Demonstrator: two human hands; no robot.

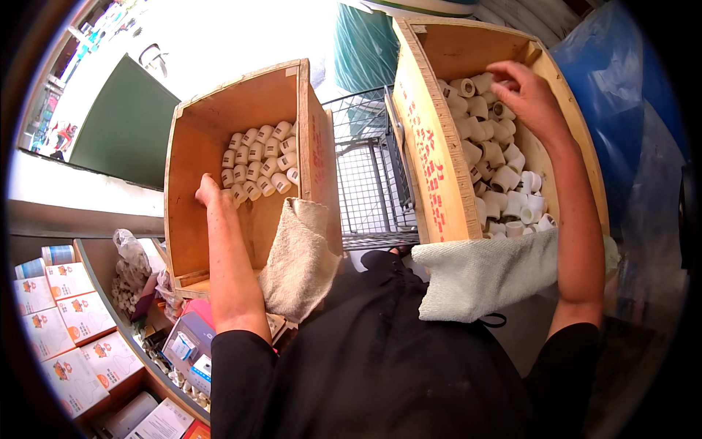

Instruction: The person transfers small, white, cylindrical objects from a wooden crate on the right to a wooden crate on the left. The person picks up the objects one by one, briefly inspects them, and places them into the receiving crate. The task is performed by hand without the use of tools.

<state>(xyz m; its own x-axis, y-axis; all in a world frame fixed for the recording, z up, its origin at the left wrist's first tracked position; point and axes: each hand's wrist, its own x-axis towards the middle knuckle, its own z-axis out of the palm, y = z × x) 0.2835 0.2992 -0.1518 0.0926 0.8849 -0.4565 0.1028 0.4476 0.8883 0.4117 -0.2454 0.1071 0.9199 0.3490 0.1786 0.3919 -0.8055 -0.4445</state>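
Note:
My left hand point(209, 190) is inside the left wooden box point(192, 129), beside neat rows of white plastic pipe fittings point(255, 153) with dark printed marks. Its fingers are mostly hidden, so a grip cannot be made out. My right hand point(524, 96) hovers over a jumbled heap of white plastic elbow fittings point(493, 153) in the right wooden box point(433, 148). Thumb and forefinger are apart there, with nothing visible between them. A beige cloth point(299, 258) hangs over the left box's near edge, and a pale cloth point(488, 277) over the right one's.
Between the boxes stands a black wire-mesh rack point(364, 181). White printed cartons point(82, 318) are stacked at lower left, near a clear plastic bag point(131, 252). A green panel point(126, 126) rises at left; blue plastic wrapping point(609, 110) is at right, teal wrapping point(364, 49) at the back.

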